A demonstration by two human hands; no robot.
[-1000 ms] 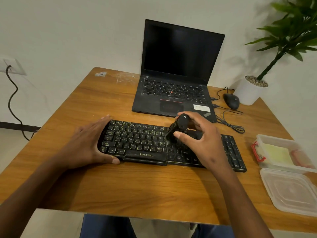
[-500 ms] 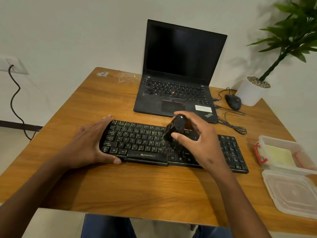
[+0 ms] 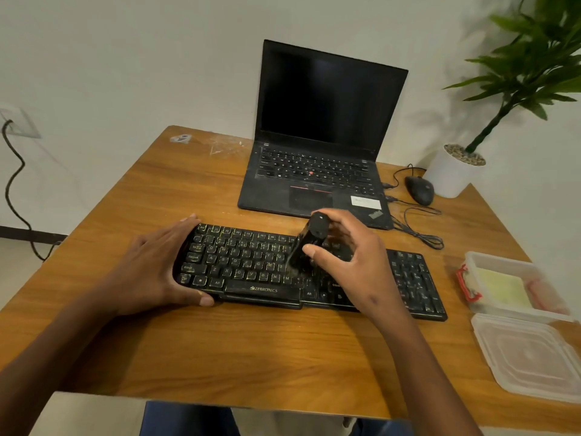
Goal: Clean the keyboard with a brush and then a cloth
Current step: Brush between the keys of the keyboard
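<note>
One black Zebronics keyboard (image 3: 251, 265) lies flat near the front middle of the wooden table (image 3: 251, 350), its long side running left to right just in front of the laptop. One small black brush (image 3: 306, 245) stands tilted over the keys around the middle of the keyboard, its bristle end down on the lower letter rows and its handle end leaning up and away. The right hand (image 3: 349, 262) grips the brush, thumb on the near side and the other fingers curled round the far side, so the hand covers part of the keys to the right of centre. The left hand (image 3: 154, 269) clasps the keyboard's left end, fingers laid along the far corner and the thumb pressed against the front edge. Behind the keyboard stands one open black ThinkPad laptop (image 3: 317, 140) with a dark screen. To its right lies one black wired mouse (image 3: 419, 190), its cable looping on the table, and beside that one white pot with a green plant (image 3: 456, 171). At the right edge sits one clear plastic container (image 3: 515, 287) with a red clasp, holding one pale yellow cloth (image 3: 503, 286), and just in front of it one clear lid (image 3: 531, 357) lies flat.
</note>
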